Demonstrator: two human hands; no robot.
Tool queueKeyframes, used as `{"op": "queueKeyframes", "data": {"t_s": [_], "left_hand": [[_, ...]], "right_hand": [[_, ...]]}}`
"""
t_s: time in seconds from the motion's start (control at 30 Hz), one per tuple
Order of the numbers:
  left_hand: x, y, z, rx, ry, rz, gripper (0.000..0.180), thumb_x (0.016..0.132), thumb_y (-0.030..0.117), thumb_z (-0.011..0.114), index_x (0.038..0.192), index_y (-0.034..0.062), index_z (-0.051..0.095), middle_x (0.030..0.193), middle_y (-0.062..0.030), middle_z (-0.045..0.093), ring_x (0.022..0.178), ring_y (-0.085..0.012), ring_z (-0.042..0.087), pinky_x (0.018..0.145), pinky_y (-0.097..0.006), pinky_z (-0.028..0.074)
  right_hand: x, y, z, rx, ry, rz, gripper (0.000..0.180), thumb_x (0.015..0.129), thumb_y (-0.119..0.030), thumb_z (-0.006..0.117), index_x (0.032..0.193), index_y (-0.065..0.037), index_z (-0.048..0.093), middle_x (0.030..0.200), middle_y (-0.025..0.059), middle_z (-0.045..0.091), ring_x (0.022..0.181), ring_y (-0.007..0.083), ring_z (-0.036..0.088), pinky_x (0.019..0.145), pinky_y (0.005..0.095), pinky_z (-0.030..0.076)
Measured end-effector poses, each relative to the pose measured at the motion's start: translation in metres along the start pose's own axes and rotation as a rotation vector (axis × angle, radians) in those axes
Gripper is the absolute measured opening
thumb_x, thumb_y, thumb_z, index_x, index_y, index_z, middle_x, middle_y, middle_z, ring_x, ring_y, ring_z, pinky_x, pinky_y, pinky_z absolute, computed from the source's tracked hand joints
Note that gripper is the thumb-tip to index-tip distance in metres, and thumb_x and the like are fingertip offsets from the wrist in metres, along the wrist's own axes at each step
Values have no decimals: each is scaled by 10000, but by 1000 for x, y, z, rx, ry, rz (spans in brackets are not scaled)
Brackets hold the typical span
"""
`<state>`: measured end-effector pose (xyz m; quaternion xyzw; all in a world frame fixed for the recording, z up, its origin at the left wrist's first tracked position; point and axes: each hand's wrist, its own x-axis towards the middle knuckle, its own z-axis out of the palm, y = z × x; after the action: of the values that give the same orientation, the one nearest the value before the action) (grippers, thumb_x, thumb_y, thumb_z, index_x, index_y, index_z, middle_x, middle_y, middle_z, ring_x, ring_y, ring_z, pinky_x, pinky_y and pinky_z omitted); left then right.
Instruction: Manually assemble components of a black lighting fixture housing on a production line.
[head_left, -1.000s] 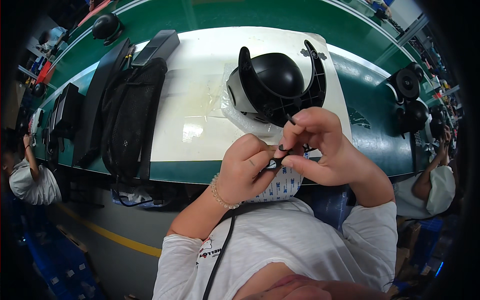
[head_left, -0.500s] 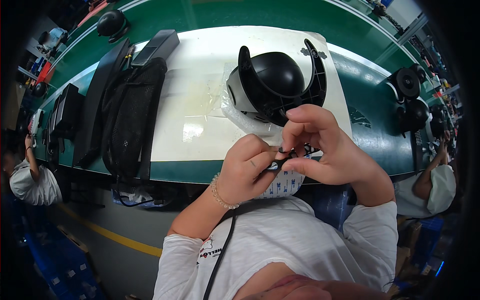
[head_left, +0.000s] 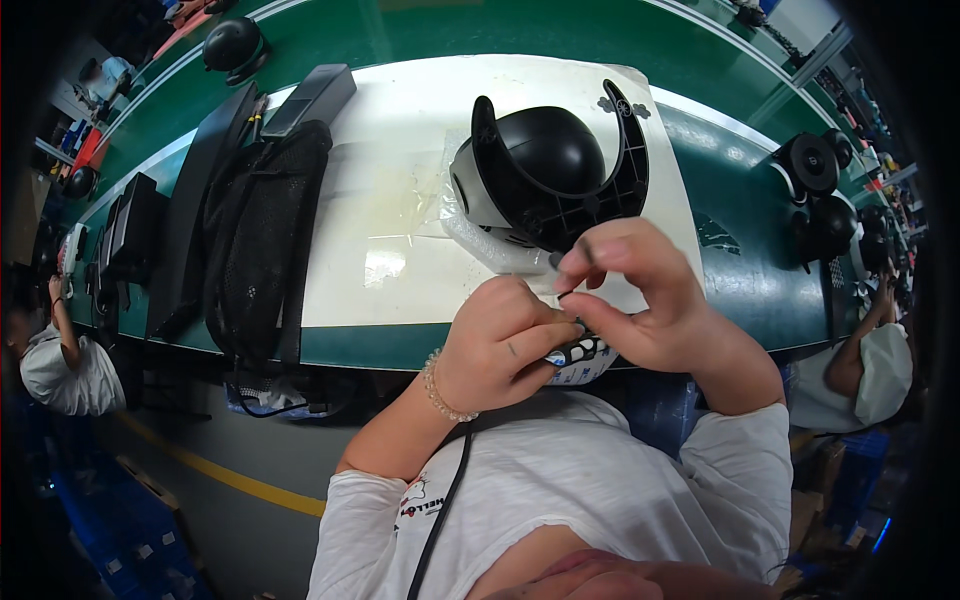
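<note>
We have the left hand (head_left: 500,335) clamped on a black strip (head_left: 582,349) with pale oval patches, near the front edge of the table (head_left: 395,342). The right hand (head_left: 648,300) holds thumb and finger close about a small dark piece (head_left: 563,295) — whether they pinch it, we cannot tell. We'd judge this fine fitting or picking, calling for a steady left grip. The strip's long axis runs crosswise — its free end points right, slightly away from us.

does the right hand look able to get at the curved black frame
Probably yes: the right hand is beside the near edge of the curved black frame, with nothing visible blocking the way.
</note>
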<state>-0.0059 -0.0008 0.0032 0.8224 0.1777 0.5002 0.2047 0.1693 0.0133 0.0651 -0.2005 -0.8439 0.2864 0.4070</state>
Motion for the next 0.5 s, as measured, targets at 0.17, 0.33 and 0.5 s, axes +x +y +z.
{"op": "queueKeyframes", "data": {"t_s": [0.17,0.33,0.5], "left_hand": [[-3,-2,4,76,55,23,375,480,38,650,850,67,599,721,-32,511,631,-221,480,573,-326,380],[2,2,2,100,-23,70,334,490,35,647,818,70,595,687,-24,496,599,-207,474,570,-324,385],[-1,0,4,159,2,85,296,522,60,663,809,81,596,654,-11,483,583,-189,472,581,-316,392]], "right_hand": [[-3,-13,0,207,-25,229,506,721,85,586,1176,-91,449,906,86,547,741,193,562,626,293,482],[2,-15,-6,-167,-126,19,611,718,89,619,1218,-101,324,928,113,554,745,162,580,646,271,472],[-4,-15,-6,246,-170,328,725,736,85,594,1311,-125,205,962,115,529,805,150,573,707,265,477]]}}
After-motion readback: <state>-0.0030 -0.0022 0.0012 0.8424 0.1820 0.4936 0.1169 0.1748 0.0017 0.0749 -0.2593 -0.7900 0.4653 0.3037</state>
